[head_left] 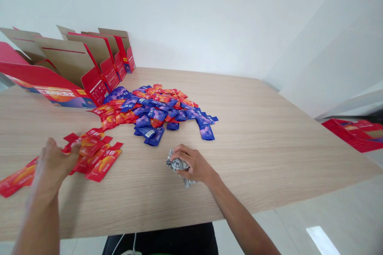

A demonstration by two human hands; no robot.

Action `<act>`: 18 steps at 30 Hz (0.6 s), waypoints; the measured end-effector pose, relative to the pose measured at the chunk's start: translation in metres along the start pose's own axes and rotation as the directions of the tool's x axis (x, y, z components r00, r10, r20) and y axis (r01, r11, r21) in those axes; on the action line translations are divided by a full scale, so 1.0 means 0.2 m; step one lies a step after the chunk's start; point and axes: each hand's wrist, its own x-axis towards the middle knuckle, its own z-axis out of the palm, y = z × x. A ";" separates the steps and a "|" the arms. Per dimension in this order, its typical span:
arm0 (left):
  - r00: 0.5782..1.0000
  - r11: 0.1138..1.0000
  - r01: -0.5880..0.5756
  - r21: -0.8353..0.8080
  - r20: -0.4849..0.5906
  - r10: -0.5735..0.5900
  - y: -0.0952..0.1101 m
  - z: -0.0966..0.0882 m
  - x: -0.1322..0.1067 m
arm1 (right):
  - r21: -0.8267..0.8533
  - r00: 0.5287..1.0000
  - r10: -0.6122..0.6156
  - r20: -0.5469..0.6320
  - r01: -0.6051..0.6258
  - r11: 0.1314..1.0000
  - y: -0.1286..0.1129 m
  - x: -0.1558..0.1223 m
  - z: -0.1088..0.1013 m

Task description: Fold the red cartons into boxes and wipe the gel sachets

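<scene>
My right hand [191,164] is closed around a crumpled grey-and-white striped cloth [178,163], pressed to the table near its front edge. On the left, my left hand [56,163] reaches over a small group of red-orange sachets [103,163], its thumb spread away from the fingers. The hand is slightly blurred, and its far fingertips are partly hidden. Another red sachet [18,177] sticks out to the left of that hand. Beyond both hands lies a mixed heap of red sachets and blue-purple sachets [155,114].
Several open red cardboard boxes [67,95] with raised flaps stand at the back left of the wooden table [254,147]. A white wall [209,20] rises behind. To the right, below table height, is another red box [356,133]. A white cable [134,243] hangs at the front.
</scene>
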 end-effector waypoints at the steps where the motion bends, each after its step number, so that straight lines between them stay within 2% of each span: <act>1: 0.998 0.998 -0.057 0.030 -0.011 0.058 0.06 0.02 -0.03 | 0.001 1.000 0.003 -0.004 -0.003 1.000 0.00 0.00 0.00; 3: 0.982 0.983 -0.181 0.024 0.059 0.179 0.19 0.10 -0.09 | 0.004 1.000 0.000 0.002 0.000 1.000 0.00 0.00 0.00; 5: 0.947 0.959 -0.283 0.011 0.164 0.278 0.32 0.22 -0.12 | 0.006 1.000 -0.005 0.017 0.004 1.000 0.00 0.00 0.00; 8: 0.907 0.933 -0.358 0.026 0.248 0.341 0.48 0.39 -0.07 | 0.013 0.999 0.003 0.035 -0.004 1.000 0.01 0.00 0.01; 12: 0.923 0.934 -0.347 0.085 0.206 0.324 0.61 0.53 0.09 | 0.039 1.000 0.000 0.000 0.000 0.999 0.03 -0.01 0.02; 18: 0.957 0.972 -0.226 0.067 0.203 0.209 0.66 0.62 0.26 | 0.044 1.000 0.011 0.007 -0.012 0.999 0.03 0.00 0.01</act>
